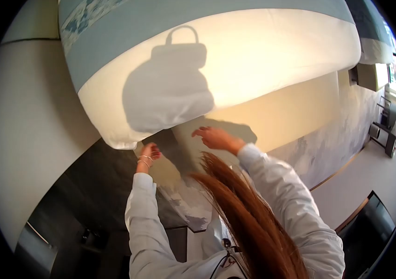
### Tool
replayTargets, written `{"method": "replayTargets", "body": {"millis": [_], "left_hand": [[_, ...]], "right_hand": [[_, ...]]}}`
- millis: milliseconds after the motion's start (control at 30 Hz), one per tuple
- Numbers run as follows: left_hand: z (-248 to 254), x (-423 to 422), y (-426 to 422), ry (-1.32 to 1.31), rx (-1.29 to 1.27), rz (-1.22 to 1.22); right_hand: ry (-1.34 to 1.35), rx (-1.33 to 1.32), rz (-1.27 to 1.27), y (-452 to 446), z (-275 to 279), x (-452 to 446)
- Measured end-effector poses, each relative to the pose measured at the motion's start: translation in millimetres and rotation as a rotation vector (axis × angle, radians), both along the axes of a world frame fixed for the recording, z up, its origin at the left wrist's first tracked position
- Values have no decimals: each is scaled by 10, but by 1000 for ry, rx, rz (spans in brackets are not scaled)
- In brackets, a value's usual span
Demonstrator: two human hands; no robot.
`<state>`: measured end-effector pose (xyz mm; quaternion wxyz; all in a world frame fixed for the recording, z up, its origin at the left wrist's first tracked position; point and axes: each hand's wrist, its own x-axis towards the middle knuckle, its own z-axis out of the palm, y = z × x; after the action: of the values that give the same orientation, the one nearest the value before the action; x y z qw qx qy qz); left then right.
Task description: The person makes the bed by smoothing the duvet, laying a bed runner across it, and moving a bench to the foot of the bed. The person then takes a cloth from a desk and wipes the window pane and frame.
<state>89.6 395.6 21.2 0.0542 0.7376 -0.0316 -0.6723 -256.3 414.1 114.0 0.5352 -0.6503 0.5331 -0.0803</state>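
Note:
A bed dressed in a white sheet [272,51] fills the upper middle, with a grey-blue cover [235,11] lying across it farther up. My left hand [149,152], with thin bracelets at the wrist, is just below the sheet's hanging lower-left corner [122,142]. Its fingers are loosely bent and slightly blurred, and I see nothing in them. Below the bed's near edge is my right hand [212,138], fingers stretched toward the left and somewhat bent, holding nothing visible. Both hands appear apart from the sheet.
A shadow of a head and device falls on the sheet. Patterned grey carpet [300,153] runs beside the bed. A pale wall [16,116] stands left. To the right are another bed [375,50], a chair [393,114] and a dark screen [369,232]. Long hair hangs before my body.

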Motion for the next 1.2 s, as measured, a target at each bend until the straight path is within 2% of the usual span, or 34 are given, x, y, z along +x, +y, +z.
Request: {"method": "replayTargets", "body": {"millis": [33,100,133,167,200,233,267,300,367,400,467,567,600,633,667,733,800,833,867,900,933,967,1000,1033,1067,1100,1133,1167,1200], "left_hand": [[218,-277,-41,8,-2,-14],[583,-813,-199,275,-222,-337],[479,-818,-295,274,-224,-364],[281,-765,-365,161,-312,-564],[78,-706,-429,26,-385,-763],[44,-673,-514,-97,-449,-826],[45,-609,-576,-186,-497,-739],[54,-596,-613,-235,-528,-579],[81,-628,-590,-315,-580,-269],[34,-695,-533,-370,-597,-150],[-124,-937,-338,-496,-602,15],[-440,-1533,153,-752,-552,36],[-645,-1701,405,-864,-550,-74],[-631,-2056,591,-981,-544,-211],[-643,-2480,771,-1095,-538,-355],[-701,-3348,1111,-1059,-669,-393],[-588,-3974,1126,-281,-529,-322],[-320,-4430,1160,-284,-583,-518],[-6,-4922,1185,-293,-635,-714],[162,-5192,1230,-135,-675,-686],[331,-5363,1242,20,-718,-661],[545,-5538,1229,81,-543,-458],[666,-5619,1252,97,-597,-493],[1127,-5913,1135,34,-693,-718],[1195,-5872,1212,60,-744,-710],[1414,-5934,1204,-23,-692,-821],[1692,-6059,1198,-114,-815,-948],[1700,-5873,1301,-169,-736,-996],[1973,-6106,1290,-113,-636,-893]], "right_hand": [[49,14,172,-215,-87,-52],[25,97,123,-746,-55,-652],[366,-68,200,-937,-144,-952],[375,69,218,-935,-313,-1356],[528,259,447,-1091,102,-1711],[481,-186,99,-617,-967,-2418],[805,-197,-253,-412,-770,-2781],[863,78,-546,-260,-542,-3157],[839,-170,-882,255,-180,-3637],[846,-159,-897,488,-164,-3859],[758,-327,-531,784,-204,-4287],[584,-422,-354,632,-255,-4443],[471,-453,-280,479,-251,-4489],[437,-436,-238,385,-241,-4491],[421,-506,-77,248,-340,-4553],[425,-598,131,87,-572,-4742],[501,-565,107,-6,-678,-5306],[572,-536,102,-101,-774,-5541],[358,-291,-351,-37,-1364,-6057],[625,-279,-286,23,-1351,-6662],[696,27,-354,-24,-896,-7083],[676,-202,-662,258,-985,-7550],[836,-738,-944,469,-1018,-7812],[931,-489,-1225,729,-1062,-8017],[924,-417,-1283,1013,-1074,-8189],[902,-337,-1173,1192,-785,-8152],[745,-108,-1141,1509,-996,-8171],[592,-144,-1176,1825,-1387,-8047],[451,-60,-1209,2069,-1667,-7851]]}}
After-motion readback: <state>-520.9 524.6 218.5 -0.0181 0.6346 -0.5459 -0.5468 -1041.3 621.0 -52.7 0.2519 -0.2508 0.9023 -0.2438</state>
